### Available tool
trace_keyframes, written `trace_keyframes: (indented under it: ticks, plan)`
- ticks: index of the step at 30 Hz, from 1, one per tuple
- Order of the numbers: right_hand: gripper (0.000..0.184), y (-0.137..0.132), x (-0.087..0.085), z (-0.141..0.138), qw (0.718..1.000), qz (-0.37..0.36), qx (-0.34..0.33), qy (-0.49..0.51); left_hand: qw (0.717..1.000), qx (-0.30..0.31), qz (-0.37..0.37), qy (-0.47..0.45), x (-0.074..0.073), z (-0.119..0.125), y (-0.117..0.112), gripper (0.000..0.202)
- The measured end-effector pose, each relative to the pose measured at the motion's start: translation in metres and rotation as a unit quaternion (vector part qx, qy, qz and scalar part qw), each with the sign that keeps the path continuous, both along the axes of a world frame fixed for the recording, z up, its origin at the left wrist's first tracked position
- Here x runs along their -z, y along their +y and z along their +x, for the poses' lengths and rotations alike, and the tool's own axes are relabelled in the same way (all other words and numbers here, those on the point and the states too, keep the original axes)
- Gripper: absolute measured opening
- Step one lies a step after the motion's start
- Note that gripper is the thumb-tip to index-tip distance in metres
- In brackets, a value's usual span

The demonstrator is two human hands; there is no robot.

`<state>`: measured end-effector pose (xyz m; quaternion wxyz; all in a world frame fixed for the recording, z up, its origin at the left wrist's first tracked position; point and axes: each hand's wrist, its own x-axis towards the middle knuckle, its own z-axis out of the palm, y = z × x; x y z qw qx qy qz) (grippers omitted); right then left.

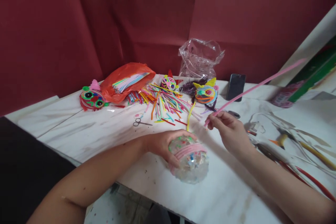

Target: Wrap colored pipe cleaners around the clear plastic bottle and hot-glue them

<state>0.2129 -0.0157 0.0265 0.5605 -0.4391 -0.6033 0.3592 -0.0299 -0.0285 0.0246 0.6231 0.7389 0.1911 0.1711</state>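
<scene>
My left hand (pixel 161 145) grips a clear plastic ball (pixel 190 162) with coloured bits inside and pink pipe cleaner wound round its middle, resting on the white table (pixel 110 136). My right hand (pixel 229 129) pinches the lower end of a long pink pipe cleaner (pixel 258 84) that slants up to the right, just above and right of the ball.
Behind the ball lie a heap of coloured cut strips (pixel 162 103), small scissors (pixel 140 122), three decorated face-like balls (pixel 92 98) (pixel 169 83) (pixel 206 94), an orange bag (pixel 126 78), a clear bag (pixel 201 57) and a phone (pixel 235 86). Tools and wires (pixel 283 140) crowd the right side.
</scene>
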Motion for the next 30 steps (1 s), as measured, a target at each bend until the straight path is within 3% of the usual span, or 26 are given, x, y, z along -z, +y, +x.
trace_keyframes:
  ticks: [6, 12, 25, 30]
  plan:
    - [0.033, 0.010, 0.008, 0.006, 0.998, -0.034, 0.033, -0.044, 1.000, -0.005, 0.018, 0.012, -0.003, -0.001, -0.001, 0.094]
    - [0.035, 0.025, 0.026, 0.012, 0.994, -0.098, 0.005, -0.055, 1.000, -0.012, 0.001, 0.016, -0.001, 0.001, -0.002, 0.098]
    - [0.047, 0.029, 0.032, 0.011, 0.990, -0.113, -0.018, -0.083, 1.000, -0.016, -0.004, -0.004, 0.000, 0.000, 0.000, 0.093]
    - [0.053, 0.034, 0.041, 0.012, 0.990, -0.112, 0.007, -0.081, 1.000, -0.018, -0.008, 0.005, 0.003, 0.000, 0.001, 0.096]
